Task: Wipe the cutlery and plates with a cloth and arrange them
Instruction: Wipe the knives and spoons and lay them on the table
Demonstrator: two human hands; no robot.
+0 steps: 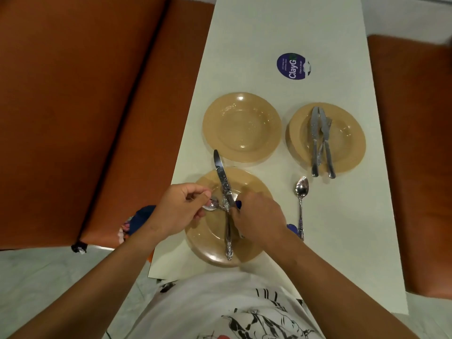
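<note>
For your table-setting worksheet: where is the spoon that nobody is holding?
In the head view, the loose spoon lies on the table, right of the near plate and just below the plate holding knives.

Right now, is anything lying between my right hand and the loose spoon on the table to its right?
Nothing visible does. The right hand is over the near plate, and the loose spoon lies on bare table beside that plate. The far right plate with its cutlery sits beyond the spoon, not between.

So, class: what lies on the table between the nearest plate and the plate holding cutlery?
Head view: a lone spoon on bare table, between nearest plate and cutlery plate.
</note>
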